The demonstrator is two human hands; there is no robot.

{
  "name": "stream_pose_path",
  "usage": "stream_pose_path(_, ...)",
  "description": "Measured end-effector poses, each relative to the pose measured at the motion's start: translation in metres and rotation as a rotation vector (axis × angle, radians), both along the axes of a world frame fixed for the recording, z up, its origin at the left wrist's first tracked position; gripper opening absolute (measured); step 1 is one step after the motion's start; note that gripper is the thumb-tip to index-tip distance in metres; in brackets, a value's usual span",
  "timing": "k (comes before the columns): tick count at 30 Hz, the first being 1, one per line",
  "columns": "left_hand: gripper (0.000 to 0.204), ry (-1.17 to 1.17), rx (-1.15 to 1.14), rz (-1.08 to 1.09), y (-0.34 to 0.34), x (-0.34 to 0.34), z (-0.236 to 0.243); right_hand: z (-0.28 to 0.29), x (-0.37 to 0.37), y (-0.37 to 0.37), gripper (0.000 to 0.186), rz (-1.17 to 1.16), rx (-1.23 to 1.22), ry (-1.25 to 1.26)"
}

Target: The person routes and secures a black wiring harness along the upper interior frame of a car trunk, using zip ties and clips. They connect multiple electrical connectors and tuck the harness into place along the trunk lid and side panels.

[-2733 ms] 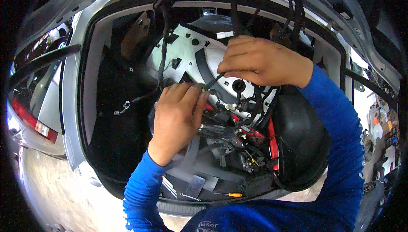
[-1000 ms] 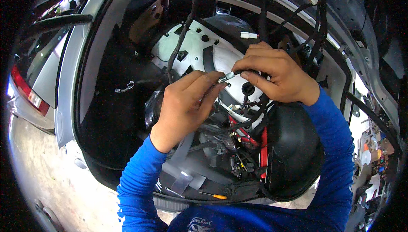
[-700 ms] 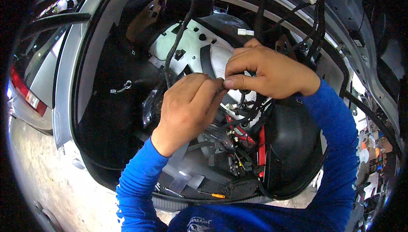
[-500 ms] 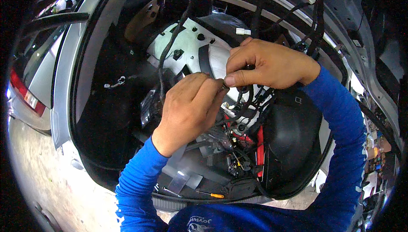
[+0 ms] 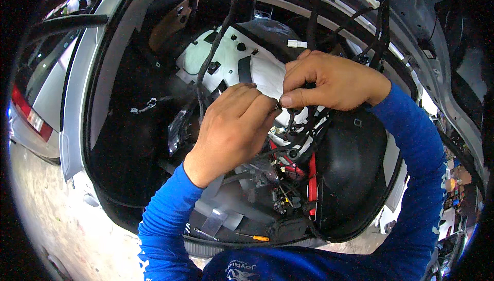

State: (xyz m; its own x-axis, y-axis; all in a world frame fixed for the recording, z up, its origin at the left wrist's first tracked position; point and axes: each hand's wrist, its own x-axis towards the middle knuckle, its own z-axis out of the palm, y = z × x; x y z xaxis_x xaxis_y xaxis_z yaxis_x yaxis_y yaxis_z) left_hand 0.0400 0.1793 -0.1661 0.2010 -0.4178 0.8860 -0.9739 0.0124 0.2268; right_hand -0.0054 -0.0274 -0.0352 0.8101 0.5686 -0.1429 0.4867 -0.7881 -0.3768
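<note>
Above the open car boot, my left hand and my right hand meet with fingertips pinched round a small dark piece, mostly hidden by the fingers, too small to name. My left hand's fingers are curled, its thumb underneath; my right thumb presses toward the piece from the right. Below and behind them lies a white trim panel with a black strip and black clips. A tangle of black wires with small connectors lies just below my hands, over red parts.
Black harnesses hang from the raised tailgate. A white connector dangles behind my right hand. On the boot floor lie an orange-handled screwdriver, a spanner and a clear plastic sheet. A tail lamp shows at left.
My right hand has moved down and right since 2.7 seconds ago, my left up and right, closing together. The metal-ended piece seen a second ago is now mostly covered by fingers.
</note>
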Motion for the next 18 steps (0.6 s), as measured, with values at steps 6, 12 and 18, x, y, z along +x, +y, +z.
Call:
stream_pose_path(6, 0.020, 0.013, -0.038, -0.030, 0.002, 0.003, -0.001, -0.001, -0.009, 0.009, 0.035, -0.028, -0.113, -0.072)
stream_pose_path(12, 0.030, 0.350, -0.128, -0.182, 0.002, 0.001, -0.006, 0.008, -0.013, -0.003, 0.035, -0.202, 0.166, 0.120)
stream_pose_path(18, 0.039, 0.502, -0.080, -0.036, 0.019, -0.010, -0.016, 0.002, -0.027, -0.009, 0.030, -0.356, 0.299, 0.117)
